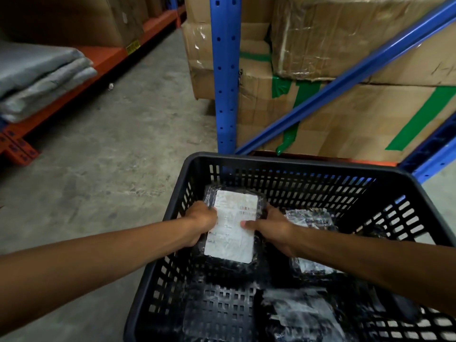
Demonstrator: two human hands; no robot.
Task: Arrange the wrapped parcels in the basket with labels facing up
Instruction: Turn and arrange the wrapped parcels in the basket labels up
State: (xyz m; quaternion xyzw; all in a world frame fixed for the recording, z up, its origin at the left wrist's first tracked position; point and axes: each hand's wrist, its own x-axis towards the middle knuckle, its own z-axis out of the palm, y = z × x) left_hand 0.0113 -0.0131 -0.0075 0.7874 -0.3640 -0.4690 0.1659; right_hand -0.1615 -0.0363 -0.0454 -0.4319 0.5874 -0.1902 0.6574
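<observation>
A black plastic basket (271, 161) with slotted walls stands on the floor in front of me. Inside its left part lies a black-wrapped parcel (234, 265) with a white label facing up. My left hand (201, 222) grips the parcel's left edge. My right hand (270, 227) grips its right edge, thumb on the label. A second wrapped parcel (313, 219) lies to the right, partly under my right forearm. A third parcel (301, 317), wrapped in shiny plastic, sits at the basket's near side; I cannot tell where its label is.
A blue steel rack (225, 77) packed with taped cardboard boxes (345, 38) rises just behind the basket. An orange shelf (103, 58) with folded grey bags (37, 75) runs along the left. Concrete floor (111, 156) lies between them.
</observation>
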